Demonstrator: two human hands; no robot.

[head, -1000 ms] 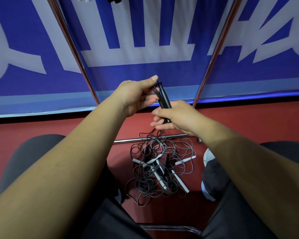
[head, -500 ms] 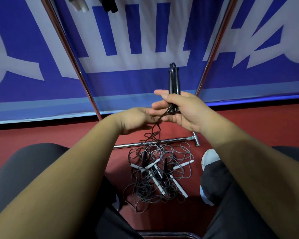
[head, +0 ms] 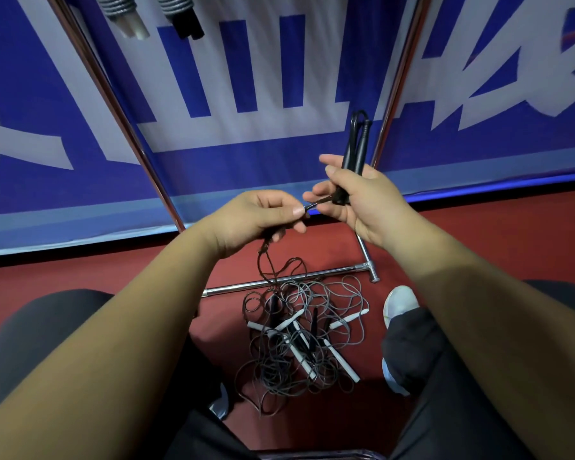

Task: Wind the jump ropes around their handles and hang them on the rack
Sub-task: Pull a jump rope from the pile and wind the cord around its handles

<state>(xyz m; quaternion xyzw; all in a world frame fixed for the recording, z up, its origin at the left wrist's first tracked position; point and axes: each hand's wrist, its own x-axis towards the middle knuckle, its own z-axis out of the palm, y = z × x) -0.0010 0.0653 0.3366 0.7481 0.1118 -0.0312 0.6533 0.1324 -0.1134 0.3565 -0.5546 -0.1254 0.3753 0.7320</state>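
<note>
Our right hand (head: 362, 207) grips both black handles (head: 356, 144), left hand (head: 256, 220) pinches the cord (head: 316, 204); we should wind each turn taut.

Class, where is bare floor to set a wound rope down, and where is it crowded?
Bare: red floor right of the rack's base bar, below the banner; also left, between banner and left knee. Crowded: tangled jump ropes beside the white shoe.

light: even, indoor | glare: streaks on banner (head: 279, 78) | blur: slight | edges: wide-angle bowing
</note>
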